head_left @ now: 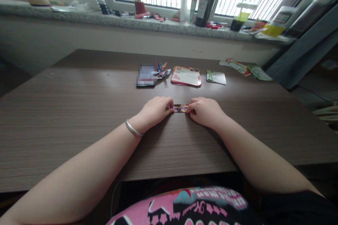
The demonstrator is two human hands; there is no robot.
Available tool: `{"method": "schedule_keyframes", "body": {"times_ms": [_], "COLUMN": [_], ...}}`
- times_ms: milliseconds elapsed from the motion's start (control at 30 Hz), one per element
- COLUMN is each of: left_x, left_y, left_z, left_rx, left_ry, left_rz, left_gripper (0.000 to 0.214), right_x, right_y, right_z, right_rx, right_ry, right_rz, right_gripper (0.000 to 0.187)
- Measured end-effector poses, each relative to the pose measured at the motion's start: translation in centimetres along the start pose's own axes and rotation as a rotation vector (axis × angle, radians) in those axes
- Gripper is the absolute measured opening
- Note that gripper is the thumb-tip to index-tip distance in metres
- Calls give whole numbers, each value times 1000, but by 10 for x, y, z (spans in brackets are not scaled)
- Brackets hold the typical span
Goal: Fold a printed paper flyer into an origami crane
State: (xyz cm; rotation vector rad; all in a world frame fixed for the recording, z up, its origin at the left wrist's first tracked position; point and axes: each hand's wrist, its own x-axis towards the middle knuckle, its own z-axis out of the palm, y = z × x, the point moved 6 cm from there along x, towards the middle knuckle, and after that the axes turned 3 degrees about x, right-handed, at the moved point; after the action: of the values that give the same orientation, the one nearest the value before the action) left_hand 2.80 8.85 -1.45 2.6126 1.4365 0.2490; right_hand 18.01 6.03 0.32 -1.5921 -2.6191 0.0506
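A narrow, colourful folded paper strip [180,108] lies low over the desk, close to the middle. Its left end is pinched in my left hand [157,109], which has a silver bangle at the wrist. The fingers of my right hand [205,111] close on the strip's right end. Beyond my hands, a folded paper shape [162,71] in several colours sits beside a dark phone-like device [146,76] with a blurred screen. A stack of printed cards with red edges [186,76] lies just behind the strip.
Right of the stack is a small green-and-white pad [216,77]. Green and red printed slips [245,69] lie at the desk's back right. The stone windowsill [158,24] holds bottles, a dark drink cup [207,5] and small items. A grey curtain [303,45] hangs at right.
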Motion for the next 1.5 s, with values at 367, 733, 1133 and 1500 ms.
{"method": "schedule_keyframes", "body": {"times_ms": [367, 733, 1133, 1500], "left_x": [-3, -11, -6, -13], "left_y": [0, 19, 13, 20], "left_z": [-2, -11, -2, -8], "left_rx": [-53, 47, -76, 64], "left_ry": [16, 121, 125, 95], "left_rz": [81, 212, 171, 141], "left_gripper": [16, 22, 20, 22], "right_x": [0, 4, 7, 4], "right_y": [5, 2, 4, -3], "right_z": [2, 5, 7, 5], "right_rx": [77, 119, 191, 192], "right_ry": [2, 39, 77, 114], "right_rz": [-9, -126, -123, -182], "right_gripper": [25, 15, 12, 20]}}
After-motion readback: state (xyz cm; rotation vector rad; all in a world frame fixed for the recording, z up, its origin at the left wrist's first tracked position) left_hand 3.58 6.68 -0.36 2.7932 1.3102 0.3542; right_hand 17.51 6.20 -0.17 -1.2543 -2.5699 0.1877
